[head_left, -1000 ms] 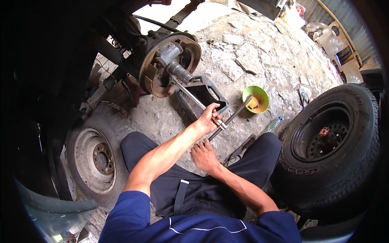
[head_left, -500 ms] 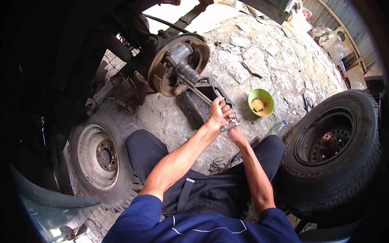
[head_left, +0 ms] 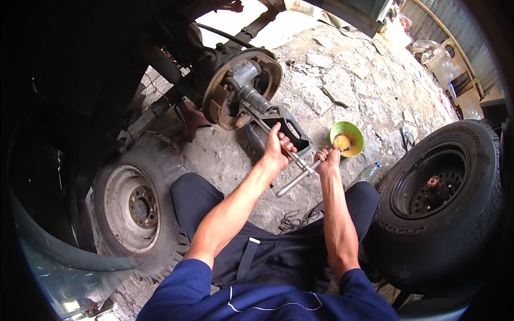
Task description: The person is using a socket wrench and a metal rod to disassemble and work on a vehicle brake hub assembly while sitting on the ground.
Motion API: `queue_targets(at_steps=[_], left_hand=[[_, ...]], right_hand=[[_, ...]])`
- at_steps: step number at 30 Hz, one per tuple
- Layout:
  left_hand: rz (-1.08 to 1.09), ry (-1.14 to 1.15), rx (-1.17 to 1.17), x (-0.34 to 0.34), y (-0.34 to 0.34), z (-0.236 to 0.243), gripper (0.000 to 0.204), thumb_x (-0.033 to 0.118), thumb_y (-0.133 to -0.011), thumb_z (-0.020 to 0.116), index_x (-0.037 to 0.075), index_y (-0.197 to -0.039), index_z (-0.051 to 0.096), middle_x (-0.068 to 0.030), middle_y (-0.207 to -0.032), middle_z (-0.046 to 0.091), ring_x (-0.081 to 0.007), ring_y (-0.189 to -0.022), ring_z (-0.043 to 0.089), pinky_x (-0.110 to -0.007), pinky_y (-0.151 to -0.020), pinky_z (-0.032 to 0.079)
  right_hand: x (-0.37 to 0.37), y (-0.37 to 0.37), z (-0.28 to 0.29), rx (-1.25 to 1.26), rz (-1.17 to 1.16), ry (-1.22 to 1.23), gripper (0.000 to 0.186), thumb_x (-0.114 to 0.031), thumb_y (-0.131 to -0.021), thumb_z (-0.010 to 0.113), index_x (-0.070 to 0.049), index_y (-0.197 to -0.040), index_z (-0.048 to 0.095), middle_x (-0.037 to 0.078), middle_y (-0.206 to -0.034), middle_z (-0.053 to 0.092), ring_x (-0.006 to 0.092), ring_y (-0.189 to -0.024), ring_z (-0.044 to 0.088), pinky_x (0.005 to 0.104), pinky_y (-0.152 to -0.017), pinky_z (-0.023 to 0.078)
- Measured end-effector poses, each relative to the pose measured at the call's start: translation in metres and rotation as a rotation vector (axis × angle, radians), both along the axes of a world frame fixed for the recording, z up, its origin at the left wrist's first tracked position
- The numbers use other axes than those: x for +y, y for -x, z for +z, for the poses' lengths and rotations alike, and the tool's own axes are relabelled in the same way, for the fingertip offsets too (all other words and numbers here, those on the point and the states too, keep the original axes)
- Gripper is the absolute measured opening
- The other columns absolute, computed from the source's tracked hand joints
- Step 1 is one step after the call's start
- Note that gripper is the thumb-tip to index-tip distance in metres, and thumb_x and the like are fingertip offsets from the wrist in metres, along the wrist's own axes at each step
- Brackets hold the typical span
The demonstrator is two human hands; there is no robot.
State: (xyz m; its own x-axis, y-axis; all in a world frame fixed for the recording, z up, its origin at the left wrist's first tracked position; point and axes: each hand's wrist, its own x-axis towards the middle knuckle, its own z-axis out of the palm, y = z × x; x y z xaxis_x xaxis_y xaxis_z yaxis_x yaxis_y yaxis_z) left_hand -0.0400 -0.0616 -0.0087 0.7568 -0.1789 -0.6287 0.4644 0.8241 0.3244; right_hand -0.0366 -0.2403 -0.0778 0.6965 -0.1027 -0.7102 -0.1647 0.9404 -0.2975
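The brake assembly (head_left: 243,88) is positioned at far left-centre, with the lower end of the T-handled tool (head_left: 303,166) set against its lower part; full engagement at that end cannot be confirmed. Since the preceding view, the crossbar (head_left: 292,184) has been swung out from its foreshortened position and is now presented slanting from near left to far right. The right hand (head_left: 329,159) has been shifted out to the far right end of the bar, with its fingers clamped around it. The left hand (head_left: 277,147) is kept on the shaft, its fingers wrapped around it. It is judged that the shaft is being steadied by the left hand while turning force is applied through the bar.

On the right, a large tilted tyre (head_left: 428,200) with a black rim is located; on the left, a wheel (head_left: 123,206) with a pale, worn rim is placed. The shaft is passed above a dark angular piece (head_left: 300,131), by which downward clearance may be restricted. A green bowl (head_left: 335,131) containing orange-brown matter is set just beyond the right hand; contact cannot be determined. A clear plastic bottle (head_left: 368,172) is laid between the bowl and the right-hand tyre.
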Motion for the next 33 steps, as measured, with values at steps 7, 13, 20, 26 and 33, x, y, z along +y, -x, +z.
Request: queue_targets(at_steps=[7, 13, 20, 26, 33], left_hand=[[0.061, -0.123, 0.141, -0.003, -0.022, -0.029, 0.034, 0.026, -0.087, 0.048, 0.02, -0.061, 0.028, 0.0046, -0.045, 0.02, -0.011, -0.034, 0.02, -0.028, -0.036, 0.017], [0.032, -0.132, 0.165, 0.002, -0.02, -0.034, 0.031, 0.024, -0.086, 0.047, 0.019, -0.064, 0.027, 0.0045, -0.045, 0.019, -0.0109, -0.033, 0.019, -0.027, -0.036, 0.017], [0.008, -0.088, 0.143, 0.008, -0.021, -0.036, 0.029, 0.023, -0.086, 0.048, 0.019, -0.064, 0.028, 0.0051, -0.046, 0.02, -0.0097, -0.034, 0.02, -0.026, -0.036, 0.018], [0.01, -0.046, 0.114, -0.003, -0.023, -0.027, 0.031, 0.023, -0.086, 0.047, 0.018, -0.062, 0.028, 0.0043, -0.046, 0.018, -0.0099, -0.035, 0.019, -0.026, -0.034, 0.018], [0.048, 0.099, 0.065, -0.004, -0.039, 0.0, 0.038, 0.02, -0.086, 0.046, 0.019, -0.057, 0.021, 0.0043, -0.047, 0.014, -0.0105, -0.037, 0.015, -0.027, -0.036, 0.017]], right_hand=[[0.024, 0.034, 0.107, -0.603, 0.136, 0.639, 0.05, -0.061, -0.092, 0.041, -0.013, -0.076, 0.04, -0.002, -0.055, 0.034, 0.0111, -0.043, 0.033, 0.0272, -0.04, 0.031], [0.06, 0.113, 0.103, -1.186, 0.692, 1.203, 0.037, -0.037, -0.093, 0.047, -0.006, -0.075, 0.052, 0.007, -0.067, 0.052, 0.0208, -0.065, 0.049, 0.0325, -0.063, 0.039], [0.109, 0.148, 0.026, -1.273, 1.457, 2.098, 0.02, -0.013, -0.086, 0.047, -0.005, -0.081, 0.065, 0.01, -0.082, 0.064, 0.0226, -0.083, 0.058, 0.0356, -0.083, 0.038], [-0.003, 0.062, -0.109, -0.734, 1.2, 1.974, 0.057, -0.004, -0.083, 0.04, 0.004, -0.14, 0.032, 0.018, -0.135, 0.047, 0.0325, -0.125, 0.045, 0.0415, -0.109, 0.028], [-0.013, 0.021, 0.019, -0.632, 0.238, -0.204, 0.062, -0.029, -0.092, 0.038, 0.003, -0.142, 0.024, 0.025, -0.142, 0.036, 0.0375, -0.132, 0.037, 0.0431, -0.109, 0.031]])
